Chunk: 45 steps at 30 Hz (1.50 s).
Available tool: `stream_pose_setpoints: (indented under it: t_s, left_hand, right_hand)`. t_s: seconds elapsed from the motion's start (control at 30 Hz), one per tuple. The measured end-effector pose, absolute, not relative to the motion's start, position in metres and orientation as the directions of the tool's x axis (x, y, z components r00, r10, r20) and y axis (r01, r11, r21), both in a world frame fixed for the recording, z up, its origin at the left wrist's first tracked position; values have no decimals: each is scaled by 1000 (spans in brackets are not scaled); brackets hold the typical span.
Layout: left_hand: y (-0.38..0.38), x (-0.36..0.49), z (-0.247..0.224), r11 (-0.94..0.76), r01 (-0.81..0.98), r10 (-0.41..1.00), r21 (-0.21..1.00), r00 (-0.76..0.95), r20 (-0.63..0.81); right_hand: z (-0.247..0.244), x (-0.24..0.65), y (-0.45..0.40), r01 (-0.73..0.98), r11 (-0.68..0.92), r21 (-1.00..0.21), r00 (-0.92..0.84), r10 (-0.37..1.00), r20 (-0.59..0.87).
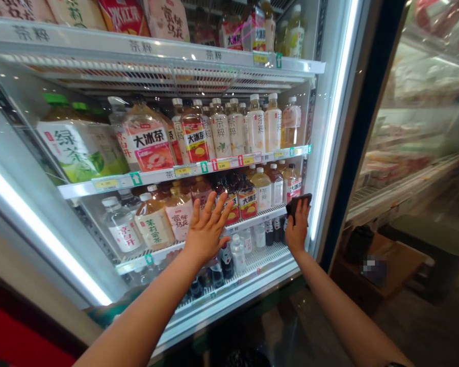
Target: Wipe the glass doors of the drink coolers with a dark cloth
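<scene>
My left hand [207, 232] is spread out in front of the lit drinks fridge, its palm apparently flat against the glass door. Bottled teas stand behind those fingers, among them a pink-labelled bottle [178, 216] and a red-labelled iced tea bottle [247, 200]. Lower right, near the door's lit edge, my right hand [299, 227] presses a small dark cloth [292, 206] to the glass. The fingers lie over the cloth and hide much of it.
Several shelves of bottles fill the fridge, with price tags along a middle shelf edge [191, 169]. A vertical light strip [331, 127] runs down the right side. Farther right are another chilled display [398, 148] and a brown box [400, 260] on the floor.
</scene>
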<state>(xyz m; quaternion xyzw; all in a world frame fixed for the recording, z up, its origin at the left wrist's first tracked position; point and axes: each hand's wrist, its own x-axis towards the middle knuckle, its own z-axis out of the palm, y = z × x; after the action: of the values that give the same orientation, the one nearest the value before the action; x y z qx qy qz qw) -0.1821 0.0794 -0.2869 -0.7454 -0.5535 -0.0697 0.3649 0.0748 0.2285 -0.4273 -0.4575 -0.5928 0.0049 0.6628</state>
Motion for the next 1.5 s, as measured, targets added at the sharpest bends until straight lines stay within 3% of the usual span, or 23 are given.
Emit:
stream_pose_setpoints:
  t_s: [0.13,0.2,0.3,0.43,0.57,0.67,0.83,0.9,0.97,1.1,1.17,1.27,1.33,1.5]
  left_hand:
    - [77,-181,-285,-113,875,802,-472,360,476]
    - [77,-180,-285,-115,873,810,-475,359,464]
    - [76,-181,-285,-114,871,810,-478,360,462]
    - [75,-180,-284,-110,870,820,-481,353,450]
    - [74,-179,-283,-116,866,824,-486,357,440]
    - [73,-179,-283,-118,866,822,-487,360,441]
    - [74,-180,-285,-126,868,816,-481,366,447]
    - [75,-181,-285,-132,872,813,-472,367,451]
    - [75,-180,-286,-136,875,809,-465,369,458]
    - [74,-180,-287,-135,877,796,-461,373,477]
    - [74,-180,-289,-132,876,791,-463,375,483]
    - [75,-180,-291,-131,875,785,-467,379,490]
    - [75,-180,-292,-126,873,781,-470,380,495]
    - [72,-178,-288,-140,863,780,-485,398,482]
  right_hand:
    - [-412,55,212,578,706,-409,48,471,881]
    - [-391,59,218,590,732,-340,3,419,908]
    - [-379,66,226,608,702,-370,94,399,912]
    - [-403,49,207,604,640,-476,206,451,868]
    - [-399,32,193,603,732,-317,10,391,920]
    - [-377,42,208,610,745,-269,6,335,942]
    - [-396,51,212,618,618,-487,299,388,872]
    - [-411,38,197,637,619,-460,245,404,881]
    - [-412,24,183,650,671,-356,107,383,917]
    - [-383,17,182,629,754,-189,-54,284,957]
    - [-375,21,189,626,750,-214,-10,282,959]
    - [-390,19,185,627,683,-375,152,365,918]
    - [-403,10,174,623,666,-411,152,412,898]
    - [-391,-1,160,629,754,-191,-129,343,930]
